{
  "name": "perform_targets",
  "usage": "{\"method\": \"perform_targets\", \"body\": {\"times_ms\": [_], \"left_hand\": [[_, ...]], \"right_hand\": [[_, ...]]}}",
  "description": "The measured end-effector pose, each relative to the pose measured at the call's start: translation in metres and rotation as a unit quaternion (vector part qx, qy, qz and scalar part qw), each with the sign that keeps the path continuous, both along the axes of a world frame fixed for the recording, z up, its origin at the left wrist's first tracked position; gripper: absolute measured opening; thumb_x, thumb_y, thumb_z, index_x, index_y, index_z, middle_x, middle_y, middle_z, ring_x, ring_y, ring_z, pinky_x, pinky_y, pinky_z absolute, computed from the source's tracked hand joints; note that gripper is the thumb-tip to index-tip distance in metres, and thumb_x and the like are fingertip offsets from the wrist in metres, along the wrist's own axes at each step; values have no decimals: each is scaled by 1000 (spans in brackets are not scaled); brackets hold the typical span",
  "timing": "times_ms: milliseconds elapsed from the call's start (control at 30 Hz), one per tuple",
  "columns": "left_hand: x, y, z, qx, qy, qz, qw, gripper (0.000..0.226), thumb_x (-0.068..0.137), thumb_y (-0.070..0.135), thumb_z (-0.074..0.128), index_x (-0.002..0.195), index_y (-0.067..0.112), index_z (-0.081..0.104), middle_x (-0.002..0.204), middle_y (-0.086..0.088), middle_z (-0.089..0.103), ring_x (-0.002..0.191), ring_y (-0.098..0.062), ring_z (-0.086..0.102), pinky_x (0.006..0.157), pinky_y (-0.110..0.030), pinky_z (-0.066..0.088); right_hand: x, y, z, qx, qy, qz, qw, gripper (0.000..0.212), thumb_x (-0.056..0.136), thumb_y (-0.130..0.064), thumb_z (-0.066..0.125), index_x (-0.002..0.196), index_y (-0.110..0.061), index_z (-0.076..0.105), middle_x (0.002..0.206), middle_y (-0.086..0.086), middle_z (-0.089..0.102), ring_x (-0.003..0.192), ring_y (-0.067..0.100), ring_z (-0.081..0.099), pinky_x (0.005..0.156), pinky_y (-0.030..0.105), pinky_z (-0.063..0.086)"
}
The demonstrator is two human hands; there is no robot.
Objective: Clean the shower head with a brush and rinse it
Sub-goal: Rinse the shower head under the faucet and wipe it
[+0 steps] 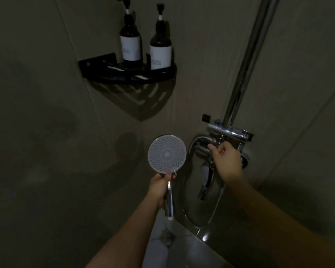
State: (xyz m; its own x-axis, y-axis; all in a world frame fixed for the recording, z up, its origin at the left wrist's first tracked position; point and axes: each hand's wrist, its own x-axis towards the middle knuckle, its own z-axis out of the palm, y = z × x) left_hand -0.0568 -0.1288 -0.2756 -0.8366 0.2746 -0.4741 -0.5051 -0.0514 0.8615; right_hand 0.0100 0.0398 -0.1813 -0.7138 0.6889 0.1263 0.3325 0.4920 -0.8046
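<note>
While the left hand (160, 185) is wrapped around the chrome handle of the shower head (167, 154), holding it upright with the perforated face turned toward the camera, the right hand (225, 156) is reaching onto the mixer valve (228, 133) on the wall, its fingers curled at the fitting; whether they have closed on a knob cannot be told in this dim light. No brush is in view, so the step in hand looks like rinsing, or getting water ready for it. The chief risk, judged from this, is that water would spray straight back at the person, because the face points up and toward them, not down at the floor drain (167, 236). A wet chrome handle could also turn in the grip, and the low light makes it easy to pick the wrong control. The hose (217, 206) loops below the valve and hangs close to the lever spout (206, 182), so swinging the head to the right might snag it there. To the left the wall is bare and there is free room. Above, the corner shelf (128, 74) with its two pump bottles (131, 42) stands well apart, and the riser pipe (248, 60) climbs away on the right.
</note>
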Motion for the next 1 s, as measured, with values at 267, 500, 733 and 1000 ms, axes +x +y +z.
{"method": "perform_targets", "body": {"times_ms": [267, 500, 733, 1000], "left_hand": [[-19, 7, -77, 6, 0, -78, 997, 13, 93, 20, 54, 87, 9, 60, 77, -8, 66, 72, -20, 61, 86, -40, 50], [-39, 21, -140, -9, 66, -171, 983, 13, 95, 16, 51, 85, 11, 58, 72, -7, 59, 62, -17, 55, 58, -31, 46], [-65, 29, -154, -105, 184, -325, 922, 22, 95, 19, 50, 76, 9, 56, 63, -7, 53, 44, -11, 48, 38, -19, 41], [-95, 20, -164, -272, 308, -455, 790, 24, 95, 22, 46, 77, 10, 56, 60, -5, 52, 44, -12, 49, 48, -25, 43]], "right_hand": [[-11, -2, -20, 246, -36, 10, 969, 25, 86, -22, 63, 107, -15, 51, 112, 2, 48, 81, 8, 45, 68, 23, 41], [-14, 5, -40, 427, -4, 29, 904, 11, 86, -17, 57, 90, -15, 46, 93, 3, 43, 71, 15, 41, 60, 27, 29], [-23, 13, -55, 502, 36, 11, 864, 20, 85, -21, 57, 103, -13, 52, 95, 2, 46, 76, 17, 47, 64, 30, 40], [-23, 8, -56, 546, 54, -8, 836, 13, 85, -18, 58, 94, -12, 50, 92, 6, 44, 84, 23, 47, 70, 33, 36]]}}
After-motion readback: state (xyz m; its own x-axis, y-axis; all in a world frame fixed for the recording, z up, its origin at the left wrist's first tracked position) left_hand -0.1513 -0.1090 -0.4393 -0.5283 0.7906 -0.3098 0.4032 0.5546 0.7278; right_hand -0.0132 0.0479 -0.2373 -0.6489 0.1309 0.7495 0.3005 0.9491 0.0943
